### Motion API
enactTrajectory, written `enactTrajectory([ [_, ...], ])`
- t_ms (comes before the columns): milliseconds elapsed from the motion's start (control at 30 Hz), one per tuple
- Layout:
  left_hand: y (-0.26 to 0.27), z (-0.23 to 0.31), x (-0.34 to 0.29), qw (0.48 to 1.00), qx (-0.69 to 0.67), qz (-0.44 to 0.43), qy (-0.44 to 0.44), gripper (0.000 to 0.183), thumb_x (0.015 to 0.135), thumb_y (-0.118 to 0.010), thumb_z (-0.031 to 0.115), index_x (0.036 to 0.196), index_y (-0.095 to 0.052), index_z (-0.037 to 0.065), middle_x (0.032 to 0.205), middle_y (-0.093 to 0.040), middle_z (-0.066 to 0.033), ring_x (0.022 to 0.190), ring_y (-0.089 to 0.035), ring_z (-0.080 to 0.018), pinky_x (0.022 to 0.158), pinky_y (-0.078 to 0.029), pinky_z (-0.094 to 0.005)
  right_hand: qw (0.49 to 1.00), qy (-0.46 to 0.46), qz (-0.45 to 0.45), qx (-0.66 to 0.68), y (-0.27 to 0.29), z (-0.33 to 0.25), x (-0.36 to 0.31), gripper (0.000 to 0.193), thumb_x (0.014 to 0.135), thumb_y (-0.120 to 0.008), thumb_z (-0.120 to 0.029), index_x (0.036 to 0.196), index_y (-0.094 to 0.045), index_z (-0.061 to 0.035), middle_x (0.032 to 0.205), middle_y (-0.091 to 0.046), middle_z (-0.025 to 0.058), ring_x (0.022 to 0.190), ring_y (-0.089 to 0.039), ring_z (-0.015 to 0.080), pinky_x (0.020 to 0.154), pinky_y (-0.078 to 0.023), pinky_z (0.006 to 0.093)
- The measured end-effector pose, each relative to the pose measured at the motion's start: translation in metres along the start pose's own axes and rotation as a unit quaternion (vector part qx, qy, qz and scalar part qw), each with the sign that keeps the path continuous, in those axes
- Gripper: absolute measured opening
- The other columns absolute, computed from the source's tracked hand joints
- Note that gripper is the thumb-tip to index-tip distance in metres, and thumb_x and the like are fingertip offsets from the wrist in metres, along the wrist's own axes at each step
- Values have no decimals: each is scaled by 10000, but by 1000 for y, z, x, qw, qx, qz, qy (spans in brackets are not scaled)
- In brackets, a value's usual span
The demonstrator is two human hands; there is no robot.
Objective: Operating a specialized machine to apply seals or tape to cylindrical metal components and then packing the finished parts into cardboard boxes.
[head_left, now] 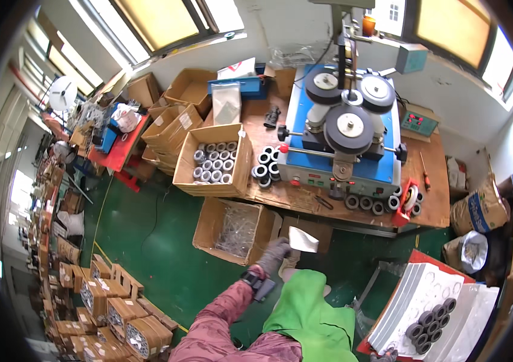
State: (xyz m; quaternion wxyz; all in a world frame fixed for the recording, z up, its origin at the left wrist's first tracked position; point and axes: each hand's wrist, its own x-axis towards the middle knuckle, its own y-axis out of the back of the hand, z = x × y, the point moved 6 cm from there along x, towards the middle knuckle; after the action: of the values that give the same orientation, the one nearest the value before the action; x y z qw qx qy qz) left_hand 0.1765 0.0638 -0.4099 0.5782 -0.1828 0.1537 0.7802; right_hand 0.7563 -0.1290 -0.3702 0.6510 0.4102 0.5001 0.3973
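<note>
Left hand: gloved, extended by the open carton; fingertips overlapped with the near side of the white sheet; whether it is pinched or released cannot be told.
White sheet: seen just past the left fingertips; judged thin, light, easily creased; best taken by an edge, lightly.
Right hand: gloved, cut off by the lower rim, placed at the near end of the white foam stack; whether anything is grasped cannot be told.
Dark rings: clustered on the foam stack, to the right of the right hand; judged stiff, compact, fairly heavy for their size; best gripped around the outer wall.
Ring slip: smooth rims may slide under glove fabric; firm grip advised.
Foam stack: judged light, easily dented; best supported from below.
</note>
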Motion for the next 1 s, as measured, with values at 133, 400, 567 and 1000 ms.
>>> enactTrajectory([
  [133,130,-7,2,978,-124,159,-48,152,771,-557,129,860,-603,16,698,-576,-52,603,-539,-149,580,-458,-271,997,-17,-77,19,-14,11,4,808,708,-660,-545,1218,-461,50,1191,-482,276,1146,-429,405,967,-370,429],
  [400,272,14,40,933,-163,296,-125,110,779,-531,109,822,-585,23,688,-575,-54,562,-556,-167,564,-482,-287,977,143,-122,-102,-87,22,-10,540,790,-588,-472,1197,-529,-123,1173,-514,248,1135,-439,398,982,-345,438],
  [567,344,-4,50,926,-141,338,-96,81,777,-514,64,811,-578,29,659,-568,-46,539,-553,-159,520,-481,-288,964,201,-112,-131,-152,62,18,426,825,-544,-402,1230,-518,-274,1188,-516,231,1139,-456,373,964,-368,427],
  [1000,353,-43,143,875,-225,429,-17,245,790,-696,177,952,-598,22,756,-603,-19,528,-519,-95,459,-412,-235,944,35,-197,262,86,-277,154,412,837,-551,-384,1221,-517,-239,1149,-533,189,1065,-486,326,895,-391,401],
])
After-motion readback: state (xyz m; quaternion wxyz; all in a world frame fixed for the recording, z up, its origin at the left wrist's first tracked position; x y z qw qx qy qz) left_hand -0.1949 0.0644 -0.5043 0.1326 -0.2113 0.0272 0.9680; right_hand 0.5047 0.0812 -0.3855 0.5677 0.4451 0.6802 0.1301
